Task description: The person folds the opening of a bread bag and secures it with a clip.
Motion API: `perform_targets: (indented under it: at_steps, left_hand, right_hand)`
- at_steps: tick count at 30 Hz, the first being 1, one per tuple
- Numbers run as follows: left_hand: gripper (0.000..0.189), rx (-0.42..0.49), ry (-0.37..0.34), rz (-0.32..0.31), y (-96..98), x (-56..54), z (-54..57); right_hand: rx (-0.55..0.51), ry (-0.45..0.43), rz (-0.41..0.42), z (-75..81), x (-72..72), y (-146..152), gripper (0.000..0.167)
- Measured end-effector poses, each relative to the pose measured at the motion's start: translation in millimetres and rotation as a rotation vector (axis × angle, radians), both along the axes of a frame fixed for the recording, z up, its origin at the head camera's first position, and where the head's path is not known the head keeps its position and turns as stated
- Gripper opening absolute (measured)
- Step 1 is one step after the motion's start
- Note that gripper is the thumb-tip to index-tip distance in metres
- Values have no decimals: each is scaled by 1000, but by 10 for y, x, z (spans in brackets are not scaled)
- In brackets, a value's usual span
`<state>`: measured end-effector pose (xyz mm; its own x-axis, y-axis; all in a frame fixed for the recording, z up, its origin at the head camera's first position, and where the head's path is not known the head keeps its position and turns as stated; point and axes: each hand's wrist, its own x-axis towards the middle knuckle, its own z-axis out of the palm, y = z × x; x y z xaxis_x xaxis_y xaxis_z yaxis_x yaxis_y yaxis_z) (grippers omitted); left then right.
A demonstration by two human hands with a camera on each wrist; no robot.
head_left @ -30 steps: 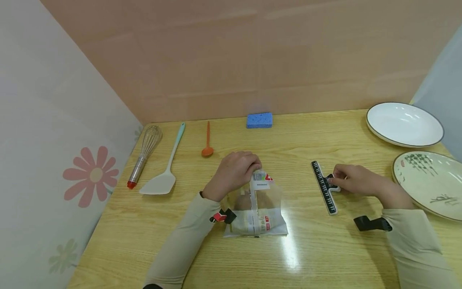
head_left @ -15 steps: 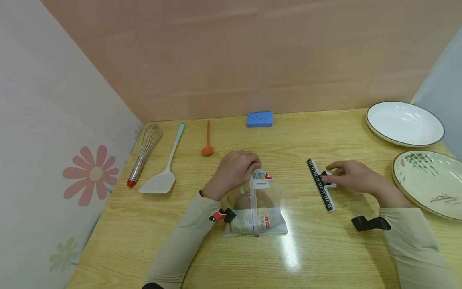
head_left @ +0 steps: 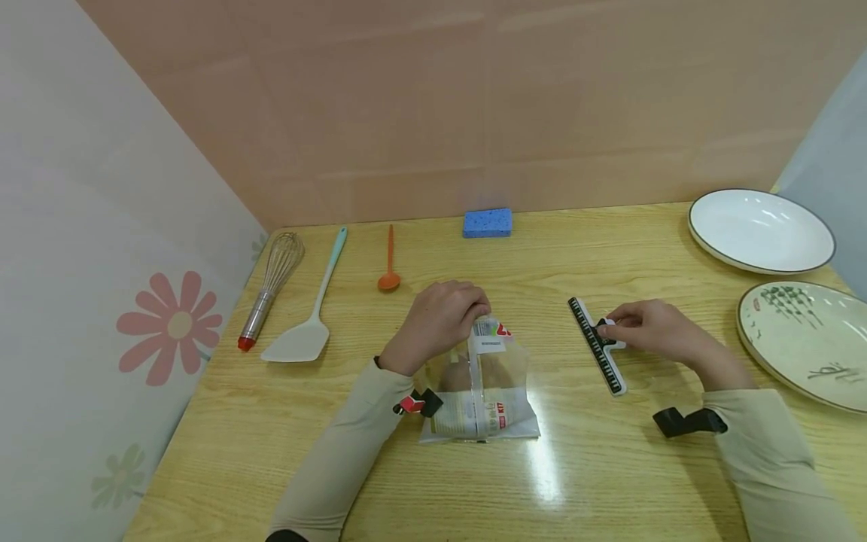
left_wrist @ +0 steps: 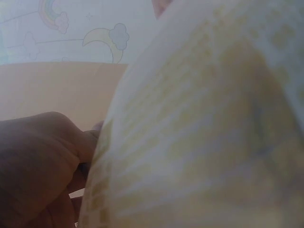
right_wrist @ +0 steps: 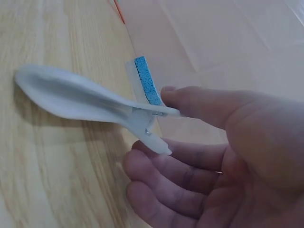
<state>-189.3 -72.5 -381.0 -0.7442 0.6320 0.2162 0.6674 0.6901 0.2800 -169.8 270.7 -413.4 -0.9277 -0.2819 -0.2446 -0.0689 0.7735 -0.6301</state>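
Note:
My left hand [head_left: 443, 320] grips the gathered top of a clear plastic bag [head_left: 477, 399] with printed labels, which stands on the table. In the left wrist view the bag [left_wrist: 199, 133] fills most of the picture, blurred, beside the left hand [left_wrist: 40, 171]. To the right, my right hand [head_left: 653, 331] holds a bag clip [head_left: 596, 346] with a black-and-white piano-key bar. Seen from the right wrist, the clip [right_wrist: 71, 95] is white from the side; the thumb of the right hand [right_wrist: 199, 156] lies on one handle, curled fingers at the other.
A whisk [head_left: 267, 290], a spatula [head_left: 301, 339] and an orange spoon [head_left: 389, 281] lie at the left. By the back wall is a blue sponge [head_left: 488, 223]. Two plates, one white [head_left: 759, 229] and one patterned [head_left: 806, 342], sit at the right, close to the right forearm.
The bag clip has shifted a little left with my right hand, whose fingers have changed position on its handles. My left hand and the bag stay in place.

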Motion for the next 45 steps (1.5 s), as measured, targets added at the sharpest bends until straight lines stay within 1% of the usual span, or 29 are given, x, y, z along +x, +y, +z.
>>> perform_targets:
  at_steps: [2,7,9,13,16,21,25,28,30,32,36,45]
  left_hand:
    - [16,-4,-2,2,1,-1,2]
    - [16,-12,-1,2,3,-2,9]
    - [17,-13,-1,1,2,-3,10]
    - [17,-11,-1,-2,1,-2,16]
    - [17,-9,-4,-2,0,-2,20]
    - [17,-14,-4,1,-1,-2,23]
    - [17,-17,-5,5,1,-3,24]
    - [17,-18,-9,2,5,-7,23]
    - [17,-20,-13,-3,8,-8,22]
    - [17,-18,-19,-6,10,-5,25]
    - [17,-15,-21,-4,10,1,32]
    - [17,-10,-19,3,-2,3,25]
  right_hand:
    - [-29,-14,5,-9,2,-20,49]
    - [-142,-91,-15,-32,5,-77,49]
    - [-156,-102,-24,-38,4,-97,52]
    - [-127,-94,-26,-44,-4,-121,57]
    - [-115,-88,-25,-49,-10,-126,57]
    - [-134,-53,-22,-68,-13,-154,49]
    - [-156,16,-16,-74,8,-203,41]
    - [-196,60,13,-57,44,-247,33]
    - [-225,71,39,-35,70,-280,30]
    - [-243,78,62,-10,94,-311,27]
    - [-271,72,80,27,125,-359,26]
    - [-328,32,120,8,129,-425,29]
